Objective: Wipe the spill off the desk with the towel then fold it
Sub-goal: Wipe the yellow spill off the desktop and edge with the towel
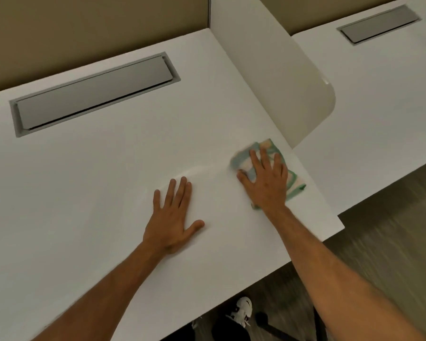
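Observation:
A green, white and peach patterned towel point(294, 182) lies bunched on the white desk point(89, 183) near its right edge. My right hand point(266, 180) presses flat on the towel with fingers spread and straight. My left hand point(174, 219) rests flat on the bare desk top, left of the towel, fingers extended. A faint wet streak point(197, 171) shows on the desk between the two hands, just beyond my left fingertips.
A grey cable-tray flap point(94, 94) is set into the desk at the back left. A curved white divider panel point(288, 77) stands along the desk's right side. A second desk point(379, 99) lies beyond it. A white shoe point(242, 310) shows below the front edge.

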Action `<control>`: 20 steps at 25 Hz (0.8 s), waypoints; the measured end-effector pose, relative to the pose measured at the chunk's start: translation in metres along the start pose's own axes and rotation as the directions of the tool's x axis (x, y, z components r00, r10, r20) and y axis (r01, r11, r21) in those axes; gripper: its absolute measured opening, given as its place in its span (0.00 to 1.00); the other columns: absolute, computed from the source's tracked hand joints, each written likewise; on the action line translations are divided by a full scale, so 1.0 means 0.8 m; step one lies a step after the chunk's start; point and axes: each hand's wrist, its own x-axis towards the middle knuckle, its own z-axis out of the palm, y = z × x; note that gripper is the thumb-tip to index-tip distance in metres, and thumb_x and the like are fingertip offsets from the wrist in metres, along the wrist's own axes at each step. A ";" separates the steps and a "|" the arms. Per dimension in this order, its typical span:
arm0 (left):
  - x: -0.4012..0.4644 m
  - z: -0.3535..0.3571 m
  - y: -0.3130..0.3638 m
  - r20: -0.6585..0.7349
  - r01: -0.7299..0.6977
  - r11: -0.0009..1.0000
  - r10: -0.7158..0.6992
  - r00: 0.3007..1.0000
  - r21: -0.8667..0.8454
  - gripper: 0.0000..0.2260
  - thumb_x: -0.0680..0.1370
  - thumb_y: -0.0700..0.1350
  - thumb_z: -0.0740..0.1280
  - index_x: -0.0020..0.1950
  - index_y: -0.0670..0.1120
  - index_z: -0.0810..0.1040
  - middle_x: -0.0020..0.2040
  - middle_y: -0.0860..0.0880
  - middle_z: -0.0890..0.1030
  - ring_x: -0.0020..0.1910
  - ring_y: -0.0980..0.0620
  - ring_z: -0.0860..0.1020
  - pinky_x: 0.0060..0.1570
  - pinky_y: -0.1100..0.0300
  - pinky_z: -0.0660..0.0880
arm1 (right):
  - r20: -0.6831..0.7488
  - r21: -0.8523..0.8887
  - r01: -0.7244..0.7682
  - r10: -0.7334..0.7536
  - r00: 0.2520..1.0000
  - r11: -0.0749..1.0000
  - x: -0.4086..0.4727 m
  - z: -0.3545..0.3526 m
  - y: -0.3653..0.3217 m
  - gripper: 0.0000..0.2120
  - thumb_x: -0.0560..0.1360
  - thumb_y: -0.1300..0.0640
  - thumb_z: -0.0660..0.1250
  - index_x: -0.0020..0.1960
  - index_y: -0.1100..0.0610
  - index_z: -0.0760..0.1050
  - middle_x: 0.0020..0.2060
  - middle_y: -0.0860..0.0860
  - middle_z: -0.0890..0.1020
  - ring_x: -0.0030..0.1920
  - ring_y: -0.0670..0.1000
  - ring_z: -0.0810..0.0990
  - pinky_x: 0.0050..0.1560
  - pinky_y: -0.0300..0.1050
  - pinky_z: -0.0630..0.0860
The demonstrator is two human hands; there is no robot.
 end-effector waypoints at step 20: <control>-0.059 -0.003 -0.007 -0.289 -0.101 0.981 0.050 0.956 -0.164 0.43 0.80 0.73 0.46 0.86 0.45 0.54 0.86 0.44 0.51 0.86 0.45 0.45 0.82 0.39 0.47 | 0.257 0.126 0.684 -0.690 0.677 0.718 -0.120 0.032 -0.169 0.34 0.80 0.34 0.54 0.81 0.47 0.53 0.82 0.51 0.54 0.81 0.59 0.50 0.78 0.64 0.50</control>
